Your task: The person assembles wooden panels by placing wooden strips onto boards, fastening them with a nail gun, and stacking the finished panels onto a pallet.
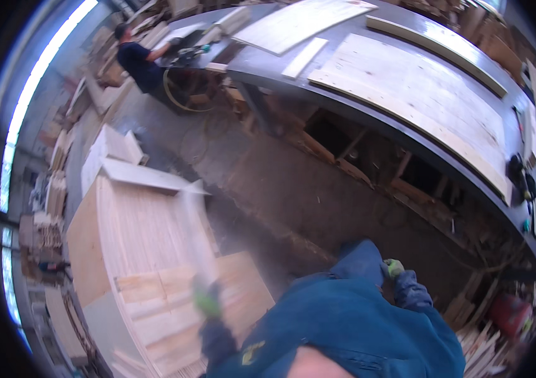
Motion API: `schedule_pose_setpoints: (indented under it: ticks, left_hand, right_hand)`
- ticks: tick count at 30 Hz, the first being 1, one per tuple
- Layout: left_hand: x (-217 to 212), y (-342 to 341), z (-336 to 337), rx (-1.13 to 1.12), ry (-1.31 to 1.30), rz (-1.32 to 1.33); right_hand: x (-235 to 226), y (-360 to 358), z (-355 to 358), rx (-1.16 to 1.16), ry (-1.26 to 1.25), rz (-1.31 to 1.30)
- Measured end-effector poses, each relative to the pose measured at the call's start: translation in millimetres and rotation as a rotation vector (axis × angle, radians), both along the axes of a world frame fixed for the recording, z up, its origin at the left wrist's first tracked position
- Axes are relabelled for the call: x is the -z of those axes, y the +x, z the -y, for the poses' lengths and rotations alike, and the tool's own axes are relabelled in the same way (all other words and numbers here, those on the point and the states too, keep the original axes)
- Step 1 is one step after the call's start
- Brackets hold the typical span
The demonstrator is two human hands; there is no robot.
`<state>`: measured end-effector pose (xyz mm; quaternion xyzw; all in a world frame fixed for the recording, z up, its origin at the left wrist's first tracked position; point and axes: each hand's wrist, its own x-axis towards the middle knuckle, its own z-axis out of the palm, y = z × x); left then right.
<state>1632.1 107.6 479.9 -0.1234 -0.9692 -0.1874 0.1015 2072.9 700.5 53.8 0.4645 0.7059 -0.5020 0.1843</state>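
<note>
Our left hand (207,301), in a green glove, grips a long pale wooden strip (193,239) that blurs upward over the stack of boards (148,252) beneath it. Swung carelessly, it could strike the stack's loose top board. Our right hand (393,268) hangs by the hip; blur hides its fingers, so we cannot tell its grip.

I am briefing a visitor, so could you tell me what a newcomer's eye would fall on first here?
First, the blurred pale wooden strip rising from the green-gloved left hand over a stack of plywood panels at lower left. Next, the long dark workbench curving across the top, bearing a large pale board. Another person bends at its far left end.
</note>
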Motion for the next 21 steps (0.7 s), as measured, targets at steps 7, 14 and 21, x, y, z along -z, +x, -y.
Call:
schedule_pose_setpoints:
  ticks: [7,14,21]
  left_hand:
    - [43.7,-31.8,-467.3,0.445,-0.027,0.390]
    - [87.9,-88.4,-736.7,0.591,0.220,0.061]
    - [97.9,-127.7,-881.3,0.870,0.825,1.175]
  right_hand:
    - [-13.2,102.4,-99.5,0.372,0.063,-0.343]
    - [-60.7,211.7,-130.3,0.759,0.092,-0.395]
    - [-105.0,210.9,-75.2,0.879,0.204,-0.166]
